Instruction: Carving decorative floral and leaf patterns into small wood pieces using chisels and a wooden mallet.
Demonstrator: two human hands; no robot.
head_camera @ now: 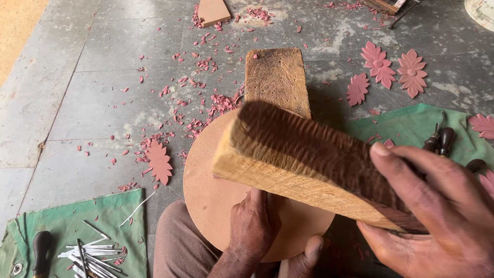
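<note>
Two hands at work, both close to cam. Left hand [253,226] rests fingers-down on a round pinkish-brown disc [206,195], fingers bent & pressing near its lower middle; can't tell if sth small is pinched under them. Disc sits over the person's knee, brown trousers [177,247] below. Right hand [437,206] is wrapped round the end of a thick wooden block [303,159], thumb on top, fingers underneath, firm hold. Block is raised & tilted over the disc, blurred, pale side face, dark worn top.

Bottom left: green cloth [67,226] w/ a bundle of thin metal tools [90,255] and a dark-handled tool [40,249]. Right: 2nd green cloth [406,126] w/ dark wooden handles [443,140].

Beyond disc: upright-lying wooden plank [277,77] on grey stone floor [103,77]. Pink shavings [206,98] scattered left of it, one carved pink leaf [158,162] near disc. Far right: carved pink flowers [393,69]. Far top: small pinkish slab [213,11].
</note>
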